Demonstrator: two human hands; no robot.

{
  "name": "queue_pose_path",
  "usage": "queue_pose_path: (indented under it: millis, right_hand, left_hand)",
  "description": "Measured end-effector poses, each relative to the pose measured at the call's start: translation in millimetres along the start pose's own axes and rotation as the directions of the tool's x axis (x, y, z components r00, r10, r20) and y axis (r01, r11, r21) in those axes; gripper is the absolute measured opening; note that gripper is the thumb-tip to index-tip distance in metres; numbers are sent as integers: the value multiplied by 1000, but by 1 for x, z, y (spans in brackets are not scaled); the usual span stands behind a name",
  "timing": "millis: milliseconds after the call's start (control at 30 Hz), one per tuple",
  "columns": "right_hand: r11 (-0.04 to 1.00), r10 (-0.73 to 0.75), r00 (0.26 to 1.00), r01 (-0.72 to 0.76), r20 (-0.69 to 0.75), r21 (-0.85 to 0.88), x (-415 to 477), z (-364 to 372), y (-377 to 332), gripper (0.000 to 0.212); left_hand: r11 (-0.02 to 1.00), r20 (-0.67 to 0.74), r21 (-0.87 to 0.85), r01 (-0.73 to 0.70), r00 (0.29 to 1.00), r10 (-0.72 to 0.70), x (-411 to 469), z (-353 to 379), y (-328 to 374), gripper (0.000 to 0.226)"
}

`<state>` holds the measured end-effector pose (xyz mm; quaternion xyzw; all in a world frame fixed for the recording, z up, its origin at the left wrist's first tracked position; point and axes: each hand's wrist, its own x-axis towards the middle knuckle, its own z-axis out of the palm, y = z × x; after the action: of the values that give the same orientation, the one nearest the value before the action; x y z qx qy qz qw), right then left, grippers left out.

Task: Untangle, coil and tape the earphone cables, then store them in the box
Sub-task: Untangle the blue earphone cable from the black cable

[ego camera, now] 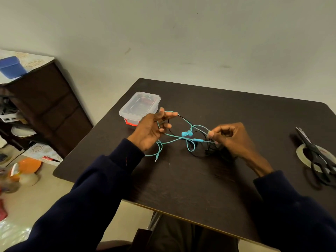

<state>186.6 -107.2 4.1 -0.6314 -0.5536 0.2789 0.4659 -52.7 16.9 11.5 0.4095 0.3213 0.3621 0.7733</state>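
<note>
- We count two hands: the left hand point(149, 130) and the right hand point(231, 139).
- We count two earphone cables: one teal cable point(171, 136) and one black cable point(198, 155).
- We see two teal earbuds point(187, 133) and one plug point(156, 160).
- We find one clear box point(140, 106), one pair of scissors point(316, 157) and one tape roll point(300, 151).
- We see one table point(200, 179).

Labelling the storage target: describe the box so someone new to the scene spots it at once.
Start at the dark table. On its far left corner, just beyond the left hand, sits a clear lidded plastic box. It is the table's only container, with a red-orange clip at its base.
</note>
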Motion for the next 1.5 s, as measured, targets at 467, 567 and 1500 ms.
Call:
queue_pose_path:
  millis: [467, 567, 1500]
  right_hand:
    - [1000, 29, 996, -29, 89, -4, 1, -7, 5, 21]
    - [992, -47, 990, 62, 136, -108, 3, -7, 0, 18]
    - [888, -146, 932, -24, 332, 459, -6, -1, -32, 15]
  left_hand:
    - [989, 71, 97, 107, 991, -115, 2, -2, 5, 30]
    - [977, 48, 214, 2, 999, -13, 3, -1, 3, 29]
    - [998, 118, 49, -40, 992, 34, -6, -1, 9, 23]
